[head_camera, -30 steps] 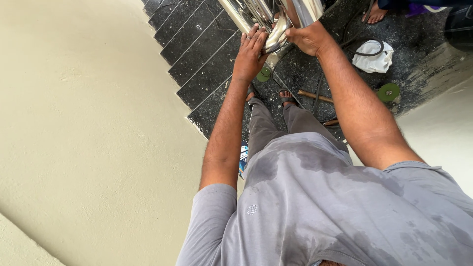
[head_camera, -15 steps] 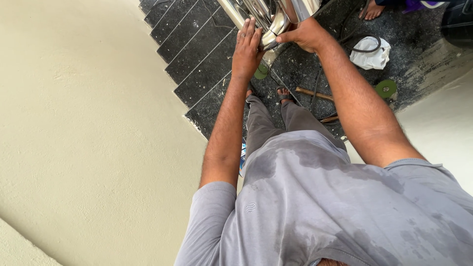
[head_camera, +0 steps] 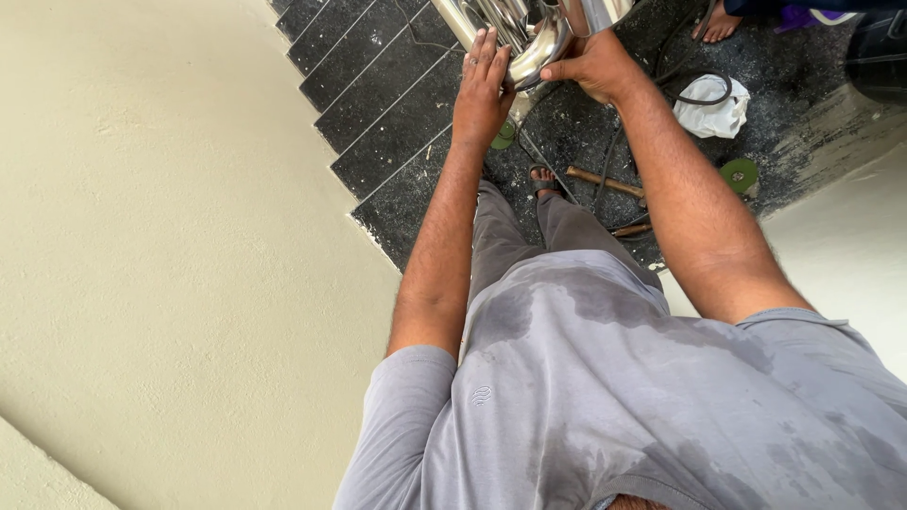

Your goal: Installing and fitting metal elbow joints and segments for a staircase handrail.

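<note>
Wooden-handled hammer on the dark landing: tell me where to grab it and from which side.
Grip the hammer mid-handle, reaching down from above. It lies flat on the dark floor beside the black cable, so only the bare straight wooden shaft is exposed; its head is hard to make out.

Dark speckled stone steps (head_camera: pixel 397 113) climb toward the upper left, their edges marked by pale joint lines; below them spreads a dark speckled landing floor (head_camera: pixel 803 123); on it lie a crumpled white bag (head_camera: pixel 713 106), a black cable (head_camera: pixel 614 156) looping past it, a wooden-handled tool (head_camera: pixel 605 181), a green disc (head_camera: pixel 739 174) near the pale edge and a second green disc (head_camera: pixel 504 137) by the lowest step; a sandalled foot (head_camera: pixel 545 179) stands on the floor; another person's bare foot (head_camera: pixel 713 21) rests at the top.
</note>
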